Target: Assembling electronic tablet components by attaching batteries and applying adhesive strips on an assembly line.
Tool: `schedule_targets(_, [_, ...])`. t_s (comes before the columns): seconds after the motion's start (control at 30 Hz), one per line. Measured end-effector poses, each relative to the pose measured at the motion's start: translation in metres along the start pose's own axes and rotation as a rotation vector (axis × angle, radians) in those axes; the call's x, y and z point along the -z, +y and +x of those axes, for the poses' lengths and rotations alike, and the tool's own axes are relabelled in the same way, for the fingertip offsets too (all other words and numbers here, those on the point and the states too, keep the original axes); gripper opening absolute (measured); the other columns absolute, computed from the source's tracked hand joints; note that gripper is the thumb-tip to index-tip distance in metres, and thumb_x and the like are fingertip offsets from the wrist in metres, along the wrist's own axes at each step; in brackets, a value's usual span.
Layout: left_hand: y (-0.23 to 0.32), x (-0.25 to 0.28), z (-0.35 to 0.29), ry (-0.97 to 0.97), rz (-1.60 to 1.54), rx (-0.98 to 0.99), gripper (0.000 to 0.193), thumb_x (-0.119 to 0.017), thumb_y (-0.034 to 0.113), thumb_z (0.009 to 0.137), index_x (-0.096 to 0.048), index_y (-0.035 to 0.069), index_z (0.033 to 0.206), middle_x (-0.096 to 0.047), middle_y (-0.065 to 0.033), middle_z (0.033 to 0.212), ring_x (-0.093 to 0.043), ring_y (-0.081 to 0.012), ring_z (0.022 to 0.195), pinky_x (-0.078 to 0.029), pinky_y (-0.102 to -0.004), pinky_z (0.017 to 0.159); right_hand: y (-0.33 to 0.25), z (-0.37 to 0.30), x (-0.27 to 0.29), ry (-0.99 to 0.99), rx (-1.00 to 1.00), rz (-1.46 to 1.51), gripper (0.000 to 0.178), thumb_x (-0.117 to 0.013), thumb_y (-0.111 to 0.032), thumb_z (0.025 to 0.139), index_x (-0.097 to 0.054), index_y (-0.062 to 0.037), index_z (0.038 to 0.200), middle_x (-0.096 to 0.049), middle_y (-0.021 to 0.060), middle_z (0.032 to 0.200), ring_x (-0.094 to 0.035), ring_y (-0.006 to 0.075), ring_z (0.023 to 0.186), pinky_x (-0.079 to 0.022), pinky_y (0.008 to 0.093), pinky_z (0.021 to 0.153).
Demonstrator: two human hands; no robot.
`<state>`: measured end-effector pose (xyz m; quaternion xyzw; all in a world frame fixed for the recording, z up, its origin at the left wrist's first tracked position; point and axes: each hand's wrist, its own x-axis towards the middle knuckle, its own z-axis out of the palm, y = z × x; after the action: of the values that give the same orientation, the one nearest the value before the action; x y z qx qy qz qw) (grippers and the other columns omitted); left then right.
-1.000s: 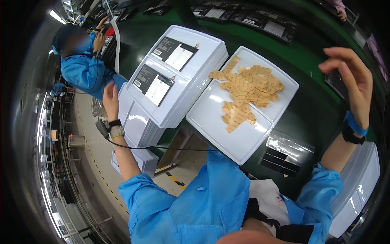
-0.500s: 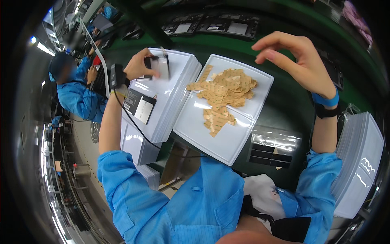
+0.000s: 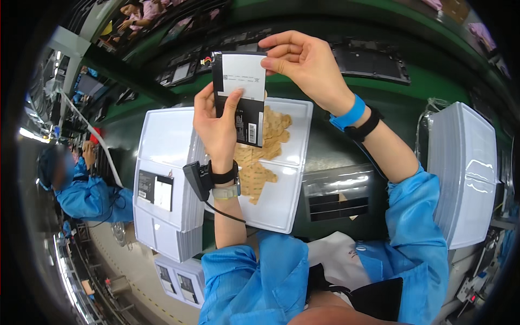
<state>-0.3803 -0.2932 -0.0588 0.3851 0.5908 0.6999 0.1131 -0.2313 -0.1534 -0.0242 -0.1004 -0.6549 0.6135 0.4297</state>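
Observation:
My left hand (image 3: 218, 124) grips the lower left side of a flat black and white part (image 3: 239, 97), held upright in front of me. My right hand (image 3: 304, 60) pinches its top right corner between thumb and fingers. Below the part lies a white tray (image 3: 281, 200) with a heap of thin tan pieces (image 3: 260, 157). A black strap with a small black device and cable (image 3: 200, 180) sits on my left wrist. A blue band and a black band (image 3: 358, 120) circle my right wrist.
A stack of white trays (image 3: 162, 184) stands at my left, with another black and white part (image 3: 155, 189) lying on top. A second white stack (image 3: 466, 173) stands at my right. Black parts (image 3: 368, 59) lie on the green bench behind. A person in blue (image 3: 81, 189) works at the far left.
My left hand lifted the black and white part off the left stack and brought it up in front of me. My right hand came in and took its top corner.

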Motion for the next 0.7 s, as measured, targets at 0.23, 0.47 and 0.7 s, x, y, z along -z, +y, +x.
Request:
schedule_targets(0.23, [-0.044, -0.003, -0.011, -0.031, -0.172, 0.194, 0.043, -0.073, 0.006, 0.095, -0.051, -0.009, 0.129, -0.069, -0.0152, 0.116, -0.065, -0.0140, 0.104, -0.052, -0.0252, 0.089, 0.025, 0.005, 0.001, -0.044, -0.166, 0.077, 0.024, -0.069, 0.000, 0.093, -0.068, 0.0065, 0.115, -0.075, 0.0129, 0.098, -0.073, 0.0148, 0.086, -0.059, 0.0249, 0.082])
schedule_targets(0.47, [-0.057, 0.000, -0.009, -0.055, -0.426, 0.263, 0.045, -0.068, 0.013, 0.100, -0.048, -0.006, 0.135, -0.068, -0.0120, 0.118, -0.064, -0.0138, 0.106, -0.051, -0.0258, 0.091, 0.089, 0.012, 0.017, 0.032, -0.167, 0.062, 0.018, -0.072, -0.001, 0.091, -0.070, 0.0049, 0.108, -0.075, 0.0114, 0.095, -0.072, 0.0139, 0.081, -0.059, 0.0253, 0.078])
schedule_targets(0.7, [-0.051, 0.003, -0.010, 0.087, -0.265, 0.214, 0.046, -0.066, 0.013, 0.101, -0.045, 0.001, 0.140, -0.068, -0.0115, 0.120, -0.065, -0.0137, 0.106, -0.052, -0.0269, 0.090, 0.054, -0.015, -0.031, -0.032, -0.207, 0.152, 0.013, -0.074, -0.001, 0.089, -0.072, 0.0052, 0.101, -0.075, 0.0115, 0.088, -0.074, 0.0152, 0.081, -0.060, 0.0267, 0.075])
